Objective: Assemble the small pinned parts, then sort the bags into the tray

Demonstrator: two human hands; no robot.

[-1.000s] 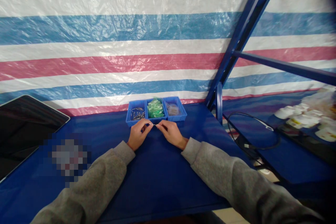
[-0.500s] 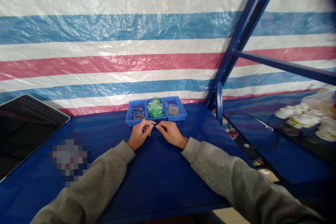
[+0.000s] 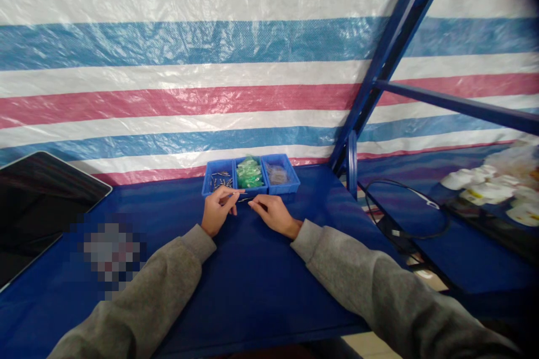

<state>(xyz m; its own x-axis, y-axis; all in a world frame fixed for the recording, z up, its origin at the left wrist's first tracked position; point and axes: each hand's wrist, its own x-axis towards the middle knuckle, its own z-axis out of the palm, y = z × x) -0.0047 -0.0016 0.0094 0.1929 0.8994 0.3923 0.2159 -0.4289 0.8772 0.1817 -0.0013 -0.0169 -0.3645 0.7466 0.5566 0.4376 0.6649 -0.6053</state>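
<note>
Head view: a glossy sheet [image 3: 177, 42] with red, white and blue stripes fills the back. Below it spreads the blue bench [image 3: 252, 291], with blue metal bars [image 3: 379, 78] rising at the right. On the left lies a dark screen [image 3: 37, 219] with a pale rim, beside a pixelated patch [image 3: 110, 252]. A side table [image 3: 446, 255] at the right holds white bottles [image 3: 484, 193] and a looped black cable [image 3: 370, 196].

Three blue bins stand side by side near the sheet: the left bin [image 3: 206, 188] holds thin metal pieces [image 3: 220, 174], the middle bin [image 3: 252, 191] green plastic packets [image 3: 249, 173], and the right bin [image 3: 292, 185] clear plastic ones [image 3: 277, 174].

Half a second ago the fingertips nearly met; now the left hand [image 3: 214, 216] is drawn back and turned, finger and thumb close together, though its grip is unclear. The right hand [image 3: 275, 216] stays put, apparently pinching a slim piece [image 3: 243, 199] in front of the middle bin.
</note>
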